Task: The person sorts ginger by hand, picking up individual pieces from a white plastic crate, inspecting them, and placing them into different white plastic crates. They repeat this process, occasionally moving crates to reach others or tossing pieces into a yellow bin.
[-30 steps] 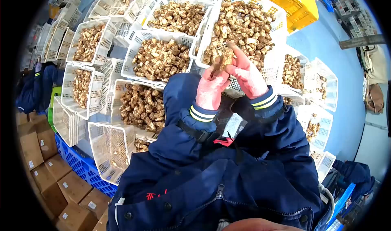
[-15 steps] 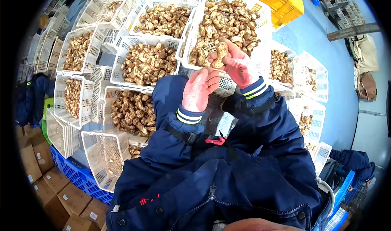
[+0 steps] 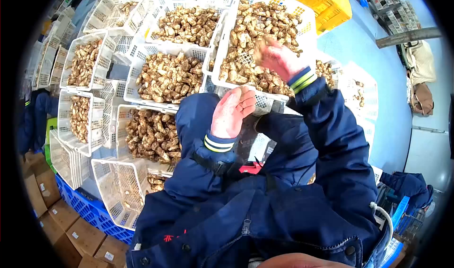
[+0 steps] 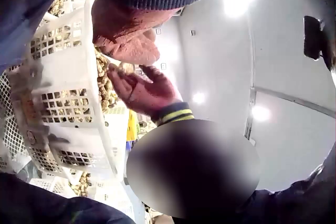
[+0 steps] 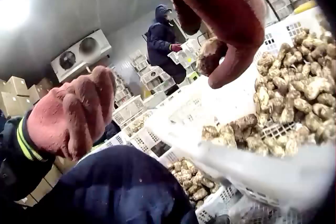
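My right hand (image 3: 280, 61), in a stained pink glove, is over the large white basket (image 3: 309, 36) of brown-and-cream mushrooms (image 3: 265, 22). Between its thumb and fingers it pinches a single mushroom (image 5: 210, 56), clearest in the right wrist view and blurred in the head view. Lower and to the left, my gloved left hand (image 3: 230, 113) hovers by the basket's near edge with its palm turned up. Its fingers (image 5: 86, 103) curl loosely around nothing. Some of the basket's grid floor (image 3: 245, 57) shows among the mushrooms nearest the hands.
More white baskets of mushrooms (image 3: 170, 76) stand to the left, and others (image 3: 357, 90) to the right. A yellow crate (image 3: 326, 5) sits at the back. Brown cartons (image 3: 85, 235) are stacked at lower left. Another person (image 5: 163, 45) stands among baskets farther off.
Both hands were together at a mushroom. They have parted, and the right hand has moved forward over the large basket with a mushroom. The left stays near the basket edge, holding nothing.
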### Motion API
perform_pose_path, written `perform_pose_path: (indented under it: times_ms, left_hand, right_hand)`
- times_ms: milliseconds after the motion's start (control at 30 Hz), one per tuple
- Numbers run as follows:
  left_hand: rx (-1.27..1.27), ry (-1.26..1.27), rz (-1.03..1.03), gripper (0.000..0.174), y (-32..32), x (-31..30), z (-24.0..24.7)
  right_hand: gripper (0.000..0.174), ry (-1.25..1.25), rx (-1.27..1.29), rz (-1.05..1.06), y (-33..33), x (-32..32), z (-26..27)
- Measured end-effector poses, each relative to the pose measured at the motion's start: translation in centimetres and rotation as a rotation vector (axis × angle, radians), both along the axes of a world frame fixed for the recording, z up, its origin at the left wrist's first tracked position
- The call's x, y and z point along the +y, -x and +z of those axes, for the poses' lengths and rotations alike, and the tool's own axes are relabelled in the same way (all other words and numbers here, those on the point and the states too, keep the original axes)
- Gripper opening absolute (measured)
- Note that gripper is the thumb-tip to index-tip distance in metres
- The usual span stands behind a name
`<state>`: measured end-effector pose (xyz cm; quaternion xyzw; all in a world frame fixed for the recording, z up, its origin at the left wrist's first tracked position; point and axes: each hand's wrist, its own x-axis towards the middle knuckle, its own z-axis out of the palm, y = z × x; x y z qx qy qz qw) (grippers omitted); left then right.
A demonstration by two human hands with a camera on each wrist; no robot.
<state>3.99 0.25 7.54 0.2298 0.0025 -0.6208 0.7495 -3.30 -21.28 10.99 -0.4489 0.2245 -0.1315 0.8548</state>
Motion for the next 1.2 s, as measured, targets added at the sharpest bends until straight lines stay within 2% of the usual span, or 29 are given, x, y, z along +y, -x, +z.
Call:
perform_pose_path:
  times_ms: [33, 67, 100, 133, 167, 233, 333, 367, 433, 467, 500, 567, 600, 633, 700, 767, 800, 833, 900, 967, 1000, 1033, 1167, 1200]
  left_hand:
    - [0.004, -0.003, 0.001, 0.032, -0.1, 0.0, 0.0]
    - [0.006, 0.005, 0.007, 0.032, -0.3, 0.1, -0.1]
    - [0.008, 0.011, 0.012, 0.033, -0.6, 0.2, -0.2]
    - [-0.028, -0.008, 0.02, 0.034, -1.0, 0.3, -0.3]
    - [-0.021, -0.014, 0.024, 0.034, -1.4, 0.3, -0.4]
    - [-0.006, -0.034, 0.053, 0.035, -2.1, 0.3, -0.7]
    - [0.008, -0.055, 0.049, 0.035, -2.2, -0.1, -1.0]
    - [0.013, -0.054, 0.039, 0.034, -2.2, -0.1, -1.0]
    - [0.016, -0.089, 0.046, 0.032, -2.1, -0.1, -0.8]
    - [0.009, -0.112, 0.043, 0.031, -2.1, -0.2, -0.7]
    - [0.0, -0.133, 0.038, 0.031, -2.2, -0.2, -0.6]
    - [0.031, -0.047, 0.039, 0.031, -2.3, 0.0, -0.8]
    - [0.034, -0.013, 0.039, 0.032, -2.1, 0.1, -0.9]
    - [0.036, 0.025, 0.042, 0.032, -1.9, 0.0, -1.1]
    - [0.044, 0.051, 0.031, 0.032, -1.2, -0.2, -0.8]
    - [0.031, 0.056, 0.009, 0.032, -0.6, 0.0, 0.0]
    - [0.041, 0.066, -0.002, 0.032, -0.3, 0.1, 0.0]
    - [0.052, 0.076, -0.011, 0.032, 0.0, 0.0, 0.0]
    - [0.059, 0.057, -0.017, 0.032, 0.5, 0.1, 0.7]
    - [0.075, 0.091, -0.028, 0.031, 0.6, 0.2, 1.4]
    - [0.036, 0.07, 0.004, 0.031, 0.9, 0.4, 1.8]
    - [0.064, 0.097, -0.003, 0.03, 0.8, 0.4, 1.8]
    - [0.044, 0.073, 0.008, 0.029, 0.9, 0.6, 2.5]
    - [0.048, 0.072, 0.008, 0.028, 0.8, 0.7, 2.6]
  right_hand:
    - [0.061, 0.179, 0.118, -0.099, -1.9, -0.4, 1.9]
    - [0.061, 0.321, 0.176, -0.094, -3.2, -2.5, 2.1]
    - [0.055, 0.542, 0.369, -0.085, -4.4, -4.4, 2.2]
    - [0.046, 0.778, 0.502, -0.032, -4.7, -7.6, 0.4]
    - [0.042, 1.02, 0.785, 0.06, -4.7, -8.9, 0.4]
    - [0.049, 1.471, 1.058, 0.181, -4.0, -11.0, -1.4]
    - [0.046, 1.562, 1.142, 0.379, -2.2, -12.6, -6.2]
    - [0.044, 1.59, 1.237, 0.506, -2.6, -10.9, -5.4]
    - [0.052, 1.686, 1.246, 0.52, -1.4, -11.6, -9.1]
    - [0.053, 1.714, 1.331, 0.561, -1.8, -11.2, -8.4]
    - [0.048, 1.773, 1.336, 0.513, -1.9, -11.2, -8.5]
    - [0.044, 1.451, 1.205, 0.353, -2.0, -10.7, -5.9]
    - [0.043, 1.19, 1.112, 0.26, -2.0, -9.3, -2.9]
    - [0.045, 1.303, 0.825, 0.079, -0.3, -12.0, -6.4]
    - [0.045, 0.956, 0.68, 0.104, -0.7, -6.6, 2.0]
    - [0.041, 0.556, 0.335, -0.01, 1.5, -7.8, -0.6]
    - [0.042, 0.496, 0.389, -0.03, 2.3, -7.2, 0.0]
    - [0.041, 0.413, 0.335, -0.059, 2.9, -6.6, 0.3]
    - [0.042, 0.496, 0.429, -0.074, 3.7, -5.5, 0.9]
    - [0.045, 0.578, 0.482, 0.089, 4.1, -6.1, 0.9]
    - [0.048, 0.531, 0.495, 0.064, 4.2, -6.2, 0.6]
    - [0.048, 0.715, 0.53, 0.086, 4.2, -6.4, 0.3]
    - [0.047, 0.932, 0.805, 0.177, 2.7, -6.1, 1.6]
    - [0.049, 1.058, 0.887, 0.295, 2.5, -7.7, 0.6]
